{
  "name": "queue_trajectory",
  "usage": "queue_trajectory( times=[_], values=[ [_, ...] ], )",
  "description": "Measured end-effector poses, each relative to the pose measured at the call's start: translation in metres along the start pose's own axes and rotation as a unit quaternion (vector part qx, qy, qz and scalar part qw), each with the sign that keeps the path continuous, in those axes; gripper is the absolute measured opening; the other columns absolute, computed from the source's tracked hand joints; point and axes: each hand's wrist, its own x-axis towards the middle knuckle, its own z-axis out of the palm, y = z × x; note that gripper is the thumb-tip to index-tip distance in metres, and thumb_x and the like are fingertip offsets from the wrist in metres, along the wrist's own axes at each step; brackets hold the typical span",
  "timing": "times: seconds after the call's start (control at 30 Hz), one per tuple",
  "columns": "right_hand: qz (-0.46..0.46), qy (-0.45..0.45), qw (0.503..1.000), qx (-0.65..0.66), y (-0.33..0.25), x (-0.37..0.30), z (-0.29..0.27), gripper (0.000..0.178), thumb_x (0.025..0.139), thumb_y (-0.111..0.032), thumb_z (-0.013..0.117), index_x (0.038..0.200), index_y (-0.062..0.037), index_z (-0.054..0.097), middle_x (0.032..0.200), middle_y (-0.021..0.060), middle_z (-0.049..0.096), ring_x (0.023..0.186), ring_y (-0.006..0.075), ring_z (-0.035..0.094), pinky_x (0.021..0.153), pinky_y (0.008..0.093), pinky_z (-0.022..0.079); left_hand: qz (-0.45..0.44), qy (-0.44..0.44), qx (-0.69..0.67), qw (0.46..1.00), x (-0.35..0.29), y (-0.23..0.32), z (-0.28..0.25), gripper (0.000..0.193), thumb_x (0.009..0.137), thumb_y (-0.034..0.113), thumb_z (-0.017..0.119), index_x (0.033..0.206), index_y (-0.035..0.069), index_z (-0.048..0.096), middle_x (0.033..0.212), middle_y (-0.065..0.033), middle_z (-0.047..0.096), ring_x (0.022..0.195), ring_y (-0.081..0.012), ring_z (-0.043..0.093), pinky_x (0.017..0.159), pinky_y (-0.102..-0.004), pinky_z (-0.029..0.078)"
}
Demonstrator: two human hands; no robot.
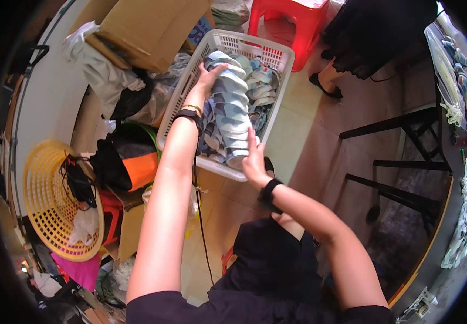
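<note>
Both my hands hold a long stack of nested, cup-shaped fabric pieces (231,105) in pale blue, grey and white. My left hand (210,78) wraps the far end, its fingers curled round the upper left side. At the near end, my right hand (254,162) presses against the right side; its palm side is partly hidden. The stack lies slantwise over a white plastic basket (282,54) with slotted walls. More patterned fabric pieces (262,86) of similar colours lie inside the basket, around and under the stack.
A cardboard box (147,32) and whitish cloth (101,67) are at the far left. A yellow woven-look basket (36,200) leans nearer. Behind stands a red stool (298,32). Another person's foot (328,81) shows at the right, beside a black-legged table (444,216). A dark cord (200,216) hangs nearby.
</note>
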Motion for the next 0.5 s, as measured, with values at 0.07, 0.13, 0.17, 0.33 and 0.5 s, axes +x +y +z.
queue_trajectory(
  times=[0.07, 0.13, 0.17, 0.33, 0.5],
  values=[
    [0.072, 0.0, 0.997, 0.022, 0.008, 0.002, 0.017, 0.095, 0.066, 0.019, 0.038, 0.145, -0.0279, 0.018, 0.114, 0.0238, 0.035, 0.111, 0.0416, 0.042, 0.099, 0.0408, 0.034, 0.018, -0.054, 0.106, 0.993, 0.012, -0.002, 0.016, 0.112, 0.063, 0.037, 0.081, 0.143, 0.015, 0.007, 0.132, -0.0186, 0.035, 0.12, -0.0322, 0.041, 0.092, -0.0496, 0.042],
    [0.166, -0.033, 0.985, 0.02, 0.021, 0.007, 0.024, 0.097, 0.066, 0.016, 0.046, 0.146, -0.0293, 0.013, 0.125, 0.026, 0.031, 0.12, 0.042, 0.037, 0.103, 0.0398, 0.03, -0.042, -0.094, 0.163, 0.981, 0.023, -0.018, 0.026, 0.121, 0.064, 0.051, 0.077, 0.146, 0.014, -0.004, 0.146, -0.021, 0.02, 0.133, -0.0333, 0.027, 0.106, -0.0461, 0.025],
    [0.169, -0.048, 0.984, 0.029, 0.028, 0.008, 0.027, 0.097, 0.066, 0.016, 0.046, 0.146, -0.0293, 0.013, 0.125, 0.026, 0.031, 0.12, 0.042, 0.037, 0.103, 0.0398, 0.03, -0.087, -0.1, 0.223, 0.966, 0.026, -0.034, 0.029, 0.115, 0.069, 0.055, 0.071, 0.146, 0.013, -0.002, 0.148, -0.0218, 0.015, 0.135, -0.0338, 0.023, 0.108, -0.0458, 0.022],
    [0.213, -0.177, 0.96, -0.035, 0.045, 0.01, 0.023, 0.094, 0.067, 0.004, 0.061, 0.146, -0.0195, 0.016, 0.143, 0.028, 0.02, 0.131, 0.0417, 0.029, 0.106, 0.0397, 0.031, -0.065, -0.067, 0.512, 0.854, 0.004, -0.154, 0.026, 0.087, 0.084, 0.056, 0.051, 0.145, 0.006, 0.013, 0.147, -0.0292, 0.011, 0.135, -0.0456, 0.013, 0.111, -0.0495, 0.014],
    [0.28, -0.274, 0.891, 0.229, 0.046, 0.008, -0.043, 0.059, 0.084, -0.011, 0.058, 0.137, -0.0058, 0.033, 0.104, 0.0112, 0.06, 0.088, 0.0145, 0.061, 0.074, 0.0249, 0.05, 0.049, -0.053, 0.443, 0.894, -0.051, -0.239, 0.016, 0.077, 0.086, 0.049, 0.052, 0.14, 0.002, 0.025, 0.142, -0.0356, 0.017, 0.131, -0.0492, 0.021, 0.108, -0.0525, 0.02]
  ],
)
